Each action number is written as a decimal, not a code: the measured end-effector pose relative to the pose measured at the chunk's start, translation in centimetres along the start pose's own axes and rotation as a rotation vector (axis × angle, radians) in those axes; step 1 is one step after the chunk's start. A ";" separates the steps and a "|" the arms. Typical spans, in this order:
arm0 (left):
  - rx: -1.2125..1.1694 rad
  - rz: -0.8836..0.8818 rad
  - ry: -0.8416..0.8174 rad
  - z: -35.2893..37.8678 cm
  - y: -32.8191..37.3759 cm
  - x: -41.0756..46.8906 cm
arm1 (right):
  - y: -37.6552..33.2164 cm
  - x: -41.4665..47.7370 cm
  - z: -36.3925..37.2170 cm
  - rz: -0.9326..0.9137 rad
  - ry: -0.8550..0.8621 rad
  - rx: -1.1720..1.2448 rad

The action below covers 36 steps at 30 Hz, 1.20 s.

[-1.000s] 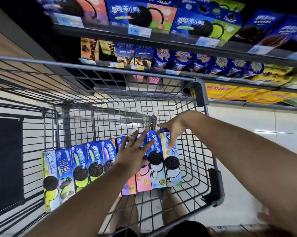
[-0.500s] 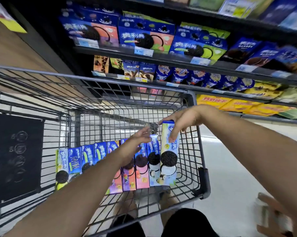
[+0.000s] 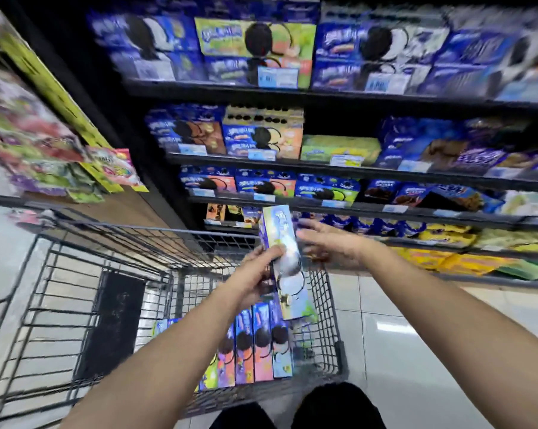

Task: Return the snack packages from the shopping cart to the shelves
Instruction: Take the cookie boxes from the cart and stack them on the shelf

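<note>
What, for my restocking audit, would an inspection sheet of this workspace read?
Surface: grey wire shopping cart, facing black stocked shelves.
Job's things: tall pale cardboard cookie box held above the cart; row of upright cookie boxes inside it.
Clutter: nothing seen.
Grippers: left hand grips the held box; right hand open beside it, blurred.
Cables: nothing seen.
Surroundings: hanging candy bags, pale tiled floor.

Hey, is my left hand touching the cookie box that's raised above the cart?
Touching. The head view shows the left hand curled over the front of the cookie box, gripping it despite the blur.
</note>
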<state>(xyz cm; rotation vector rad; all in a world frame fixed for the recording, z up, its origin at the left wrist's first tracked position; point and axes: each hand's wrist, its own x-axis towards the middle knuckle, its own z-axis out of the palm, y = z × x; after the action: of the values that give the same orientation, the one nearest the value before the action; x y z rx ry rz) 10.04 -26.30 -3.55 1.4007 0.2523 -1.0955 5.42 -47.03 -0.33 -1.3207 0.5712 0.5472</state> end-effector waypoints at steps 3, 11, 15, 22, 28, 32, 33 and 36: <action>-0.182 0.058 0.116 2.3 1.9 -1.3 | 1.6 -2.7 0.0 0.036 -0.047 0.022; -0.537 0.315 0.332 8.2 4.8 -3.8 | 3.9 -7.1 -0.4 -0.083 0.057 0.282; -0.506 0.345 0.226 9.6 5.2 -4.7 | 2.8 -9.5 -0.4 -0.241 0.189 0.428; -0.209 0.395 0.103 7.3 6.1 -6.0 | 1.6 -15.1 -4.3 -0.346 0.283 0.374; 0.196 0.434 -0.036 8.1 6.9 -7.6 | 1.2 -18.9 -6.8 -0.378 0.282 0.367; 0.249 0.482 -0.055 10.0 7.3 -6.8 | 1.2 -21.0 -8.2 -0.399 0.318 0.377; 0.262 0.481 -0.053 10.5 7.2 -6.0 | 1.3 -21.4 -8.7 -0.405 0.326 0.370; 0.283 0.505 -0.063 13.3 7.8 -7.9 | 1.6 -22.6 -10.4 -0.403 0.327 0.358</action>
<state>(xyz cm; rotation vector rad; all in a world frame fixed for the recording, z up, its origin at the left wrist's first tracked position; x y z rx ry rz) 5.62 -35.74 10.33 1.5629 -0.3034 -0.7684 -13.19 -58.04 11.95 -1.1438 0.6149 -0.1045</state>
